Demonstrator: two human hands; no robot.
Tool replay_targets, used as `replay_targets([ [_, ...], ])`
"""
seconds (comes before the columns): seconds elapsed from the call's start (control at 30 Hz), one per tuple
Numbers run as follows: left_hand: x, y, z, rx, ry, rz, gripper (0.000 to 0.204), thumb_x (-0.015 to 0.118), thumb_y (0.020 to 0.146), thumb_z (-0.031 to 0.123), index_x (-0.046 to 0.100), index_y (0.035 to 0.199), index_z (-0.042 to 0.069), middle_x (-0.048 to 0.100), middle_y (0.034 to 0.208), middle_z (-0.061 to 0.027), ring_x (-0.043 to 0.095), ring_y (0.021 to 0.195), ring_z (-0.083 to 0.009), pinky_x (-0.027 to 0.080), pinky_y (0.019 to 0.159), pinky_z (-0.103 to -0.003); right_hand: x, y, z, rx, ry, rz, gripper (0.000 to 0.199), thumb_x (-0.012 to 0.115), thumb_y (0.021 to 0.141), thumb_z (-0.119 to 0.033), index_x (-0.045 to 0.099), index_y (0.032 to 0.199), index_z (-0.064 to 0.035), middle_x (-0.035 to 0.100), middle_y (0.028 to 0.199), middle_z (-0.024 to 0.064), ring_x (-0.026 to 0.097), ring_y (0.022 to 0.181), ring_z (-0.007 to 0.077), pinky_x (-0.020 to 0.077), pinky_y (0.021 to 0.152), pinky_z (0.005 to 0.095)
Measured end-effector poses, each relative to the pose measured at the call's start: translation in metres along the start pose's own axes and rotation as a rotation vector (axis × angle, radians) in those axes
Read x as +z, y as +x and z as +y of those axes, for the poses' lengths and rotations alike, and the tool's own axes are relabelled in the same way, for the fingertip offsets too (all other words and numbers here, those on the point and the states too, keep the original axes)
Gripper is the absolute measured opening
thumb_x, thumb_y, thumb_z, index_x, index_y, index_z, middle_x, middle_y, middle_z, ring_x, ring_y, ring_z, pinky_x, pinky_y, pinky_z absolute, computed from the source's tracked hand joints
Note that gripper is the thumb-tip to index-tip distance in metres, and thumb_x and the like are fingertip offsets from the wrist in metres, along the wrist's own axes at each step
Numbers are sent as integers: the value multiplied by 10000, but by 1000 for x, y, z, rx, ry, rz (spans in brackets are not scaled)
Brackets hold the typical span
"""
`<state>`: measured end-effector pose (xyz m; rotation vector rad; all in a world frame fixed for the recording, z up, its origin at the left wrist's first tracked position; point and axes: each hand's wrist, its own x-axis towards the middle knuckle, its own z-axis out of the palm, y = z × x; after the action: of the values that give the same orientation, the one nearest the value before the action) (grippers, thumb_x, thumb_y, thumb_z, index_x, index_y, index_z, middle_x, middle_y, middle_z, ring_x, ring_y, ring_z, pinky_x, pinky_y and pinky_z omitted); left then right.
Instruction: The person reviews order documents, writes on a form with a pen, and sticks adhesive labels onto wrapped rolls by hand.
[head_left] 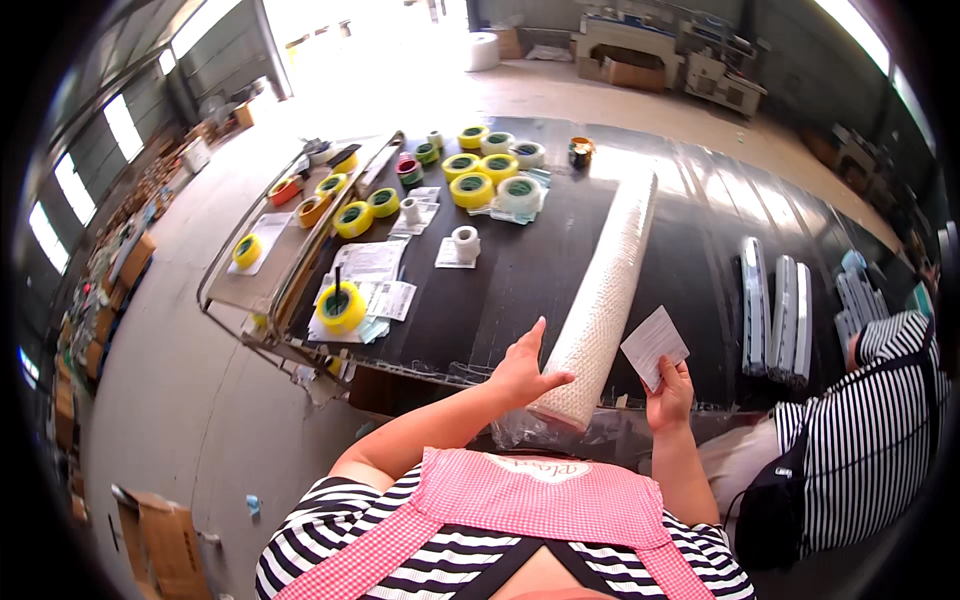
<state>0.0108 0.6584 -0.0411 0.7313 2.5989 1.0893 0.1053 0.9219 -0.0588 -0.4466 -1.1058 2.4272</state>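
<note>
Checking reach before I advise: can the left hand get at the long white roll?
Likely yes: the left hand is open by the near end of the white roll, and nothing visible blocks it.

Beyond the dark table (690, 260), daylight glared through a wide doorway (390, 70). Left of the table, a pale floor (185, 320) stretched toward a grey wall (228, 58) with bright windows (75, 187).

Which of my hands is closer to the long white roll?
Left: your left hand is beside the white roll, thumb overlapping its left edge; your right hand is farther, to its right.
</note>
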Motion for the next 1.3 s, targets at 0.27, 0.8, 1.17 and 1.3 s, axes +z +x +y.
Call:
replay_targets([
  [0.27, 32, 81, 7, -99, -97, -352, 1313, 840, 648, 431, -99, 1485, 54, 312, 1421, -292, 443, 1265, -398, 384, 1056, -407, 6, -50, 0, -237, 24, 274, 148, 557, 927, -27, 584, 1072, -39, 641, 1071, 60, 611, 980, 145, 498, 883, 294],
  [0.8, 24, 85, -48, -113, -971, -486, 1215, 844, 646, 239, -5, 1499, 72, 305, 1433, -215, 372, 1314, -319, 318, 1093, -424, 17, 40, -16, -168, -23, 278, 203, 544, 950, -105, 560, 1148, -66, 640, 1124, 64, 633, 1000, 181, 524, 849, 342],
  [1.17, -2, 85, -37, -114, -366, -498, 1124, 834, 682, 387, 151, 1489, 8, 396, 1364, -227, 505, 1180, -321, 444, 994, -403, 30, 134, -20, 184, -49, 6, 198, 570, 942, -138, 577, 1120, -52, 665, 1012, 61, 660, 883, 155, 544, 761, 300],
  [1.3, 2, 77, -40, -108, -365, -420, 1077, 811, 722, 376, 152, 1496, 19, 402, 1343, -199, 518, 1110, -287, 452, 961, -386, 45, 163, -4, 308, -130, -122, 191, 592, 927, -115, 580, 1082, -3, 658, 969, 75, 655, 851, 152, 543, 751, 288],
])
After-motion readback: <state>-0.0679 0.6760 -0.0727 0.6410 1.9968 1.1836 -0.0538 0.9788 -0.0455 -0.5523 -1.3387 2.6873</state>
